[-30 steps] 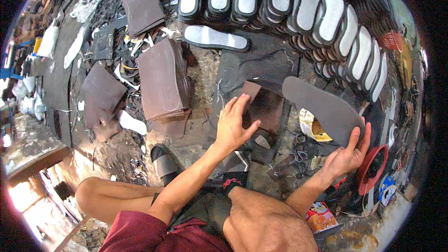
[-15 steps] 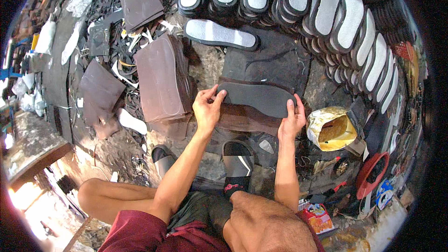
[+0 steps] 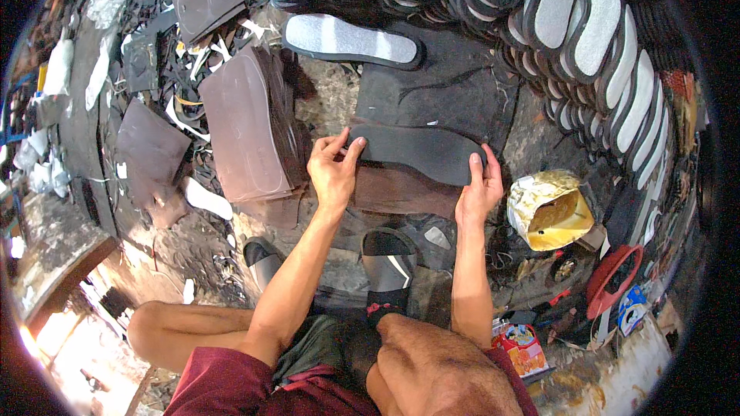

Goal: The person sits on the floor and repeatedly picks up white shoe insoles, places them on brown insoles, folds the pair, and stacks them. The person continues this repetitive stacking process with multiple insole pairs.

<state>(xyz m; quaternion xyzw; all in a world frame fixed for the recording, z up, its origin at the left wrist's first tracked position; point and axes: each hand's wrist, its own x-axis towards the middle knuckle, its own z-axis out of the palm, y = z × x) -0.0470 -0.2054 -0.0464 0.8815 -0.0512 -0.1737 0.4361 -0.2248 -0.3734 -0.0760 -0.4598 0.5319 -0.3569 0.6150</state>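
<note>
A dark grey shoe sole lies lengthwise between my hands. My left hand pinches its left end between thumb and fingers. At the right end, my right hand has its thumb on top, with the fingers curled round the edge. Under the sole is a brown sheet, showing along the near side; how closely the two touch is hard to see. Both rest over a black mat. Just beyond, a sole with a pale grey top lies crosswise.
Stacks of pale-topped soles curve round the far and right sides. A pile of brown sheets stands left of my left hand. To the right are a cut-open yellow container and a red ring-shaped piece. Dark scraps litter the far left.
The view has shifted slightly, so the surroundings sit a little differently. Both hands keep their hold on the dark sole, which lies nearly as before over the brown sheet.
</note>
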